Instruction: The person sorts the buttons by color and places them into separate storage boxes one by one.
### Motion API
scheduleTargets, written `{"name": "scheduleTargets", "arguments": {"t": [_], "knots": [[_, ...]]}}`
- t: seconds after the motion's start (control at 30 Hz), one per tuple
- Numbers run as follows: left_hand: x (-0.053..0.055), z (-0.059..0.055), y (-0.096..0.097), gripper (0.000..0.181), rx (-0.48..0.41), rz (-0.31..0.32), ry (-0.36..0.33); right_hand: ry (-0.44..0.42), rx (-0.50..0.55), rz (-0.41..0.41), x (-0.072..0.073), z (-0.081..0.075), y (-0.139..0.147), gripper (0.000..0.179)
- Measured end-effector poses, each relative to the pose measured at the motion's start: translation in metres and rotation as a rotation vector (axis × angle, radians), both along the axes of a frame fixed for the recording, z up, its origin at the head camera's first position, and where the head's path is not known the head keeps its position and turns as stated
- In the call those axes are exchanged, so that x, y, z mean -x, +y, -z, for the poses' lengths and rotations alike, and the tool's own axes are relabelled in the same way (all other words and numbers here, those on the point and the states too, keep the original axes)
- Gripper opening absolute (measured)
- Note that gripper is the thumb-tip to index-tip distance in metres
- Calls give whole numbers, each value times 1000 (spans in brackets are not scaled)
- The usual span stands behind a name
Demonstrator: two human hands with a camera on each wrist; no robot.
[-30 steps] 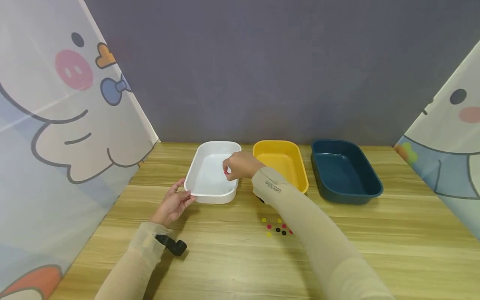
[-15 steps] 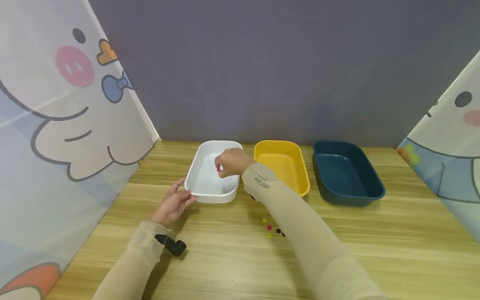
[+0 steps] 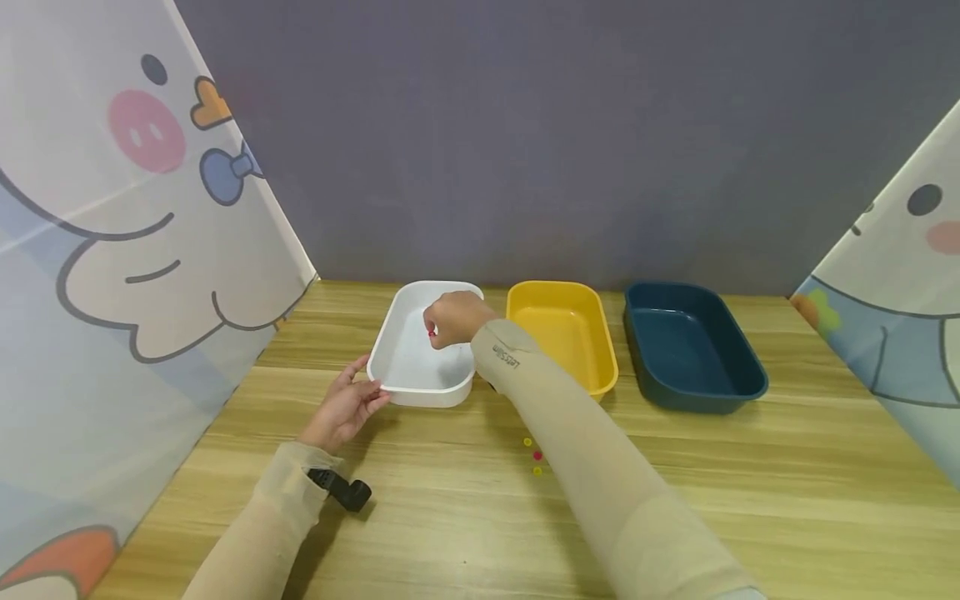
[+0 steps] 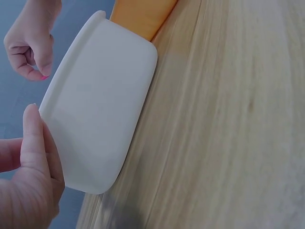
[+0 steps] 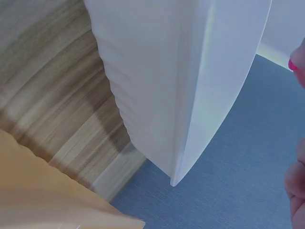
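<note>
My right hand [image 3: 456, 320] pinches a small red button [image 3: 432, 334] between thumb and fingertips, over the inside of a white bin [image 3: 400, 358]. In the left wrist view, the right hand [image 4: 32, 45] hangs beside the bin's rim with a speck of red at its fingertips. My left hand [image 3: 347, 410] is at the bin's near left corner; its straight fingers [image 4: 33, 138] touch the rim. Two yellow buttons [image 3: 527, 442] and another red button [image 3: 537, 456] lie on the table, next to the right sleeve, which hides part of the tabletop.
A yellow bin [image 3: 606, 367] stands to the right of the white one, partly covered by the right forearm. Farther right is a dark blue bin [image 3: 701, 398]. A grey wall [image 3: 570, 142] rises behind them, with cartoon-print panels [image 3: 150, 250] at both sides.
My right hand has moved left and slightly away over the white bin, still pinching the red button. The right sleeve now hides the black buttons. The left hand stays at the corner.
</note>
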State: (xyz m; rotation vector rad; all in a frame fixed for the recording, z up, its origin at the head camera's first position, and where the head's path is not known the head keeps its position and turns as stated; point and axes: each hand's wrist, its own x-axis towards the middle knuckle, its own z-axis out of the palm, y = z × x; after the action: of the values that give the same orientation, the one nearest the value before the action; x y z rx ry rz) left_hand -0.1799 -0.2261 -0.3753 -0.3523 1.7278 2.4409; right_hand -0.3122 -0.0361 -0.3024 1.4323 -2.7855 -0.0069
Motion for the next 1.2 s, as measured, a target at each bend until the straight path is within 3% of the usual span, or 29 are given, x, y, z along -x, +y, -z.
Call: {"name": "scheduleTargets", "arguments": {"t": [1.0,1.2], "knots": [[0,-1,2,65,40,16,18,-58,45,109,1,19,-5,25],[1,0,-1,65,12,5,-2,-139,53,118,-1,17,-11,24]]}}
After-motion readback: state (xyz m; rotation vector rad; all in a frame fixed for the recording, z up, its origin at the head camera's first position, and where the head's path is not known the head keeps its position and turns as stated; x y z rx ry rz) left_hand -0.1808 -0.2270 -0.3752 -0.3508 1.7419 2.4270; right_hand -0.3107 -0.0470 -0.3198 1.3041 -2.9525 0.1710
